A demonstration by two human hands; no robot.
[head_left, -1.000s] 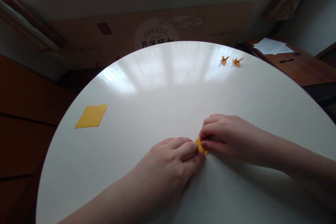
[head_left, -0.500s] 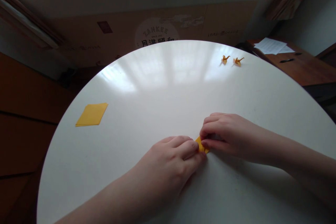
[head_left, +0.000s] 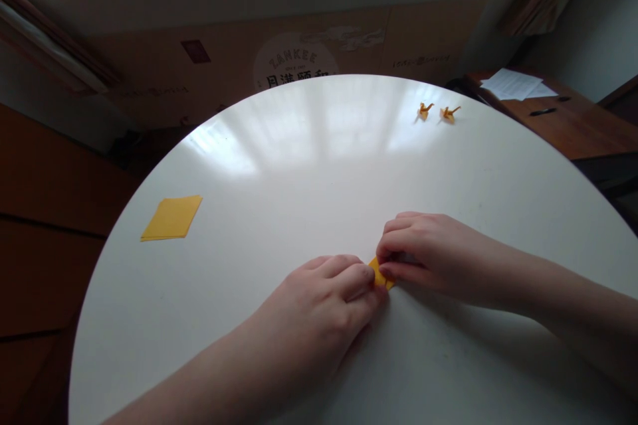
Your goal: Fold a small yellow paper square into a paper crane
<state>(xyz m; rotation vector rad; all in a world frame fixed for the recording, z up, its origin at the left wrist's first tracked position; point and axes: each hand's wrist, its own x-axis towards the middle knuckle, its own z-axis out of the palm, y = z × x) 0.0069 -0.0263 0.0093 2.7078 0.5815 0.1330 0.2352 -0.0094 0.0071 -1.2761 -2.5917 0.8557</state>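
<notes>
A small folded piece of yellow origami paper (head_left: 381,273) lies low over the white table, mostly covered by fingers. My left hand (head_left: 331,302) is closed on its left side, thumb and forefinger gripping the near edge. From the right, my right hand (head_left: 416,249) pinches the paper between thumb and fingertips. How the folds run underneath the fingers is hidden. Two finished paper cranes, a left one (head_left: 423,111) and a right one (head_left: 449,114), stand together toward the far right edge of the table.
On the left of the round white table (head_left: 299,212) rests a stack of square yellow paper (head_left: 172,218). Beyond its right edge, a brown wooden desk (head_left: 593,123) carries white printed sheets (head_left: 516,84) and a dark pen (head_left: 542,112). A large cardboard panel (head_left: 224,60) stands behind.
The whole view has shifted very slightly. Both hands keep their hold on the folded paper, with barely any finger movement showing.
</notes>
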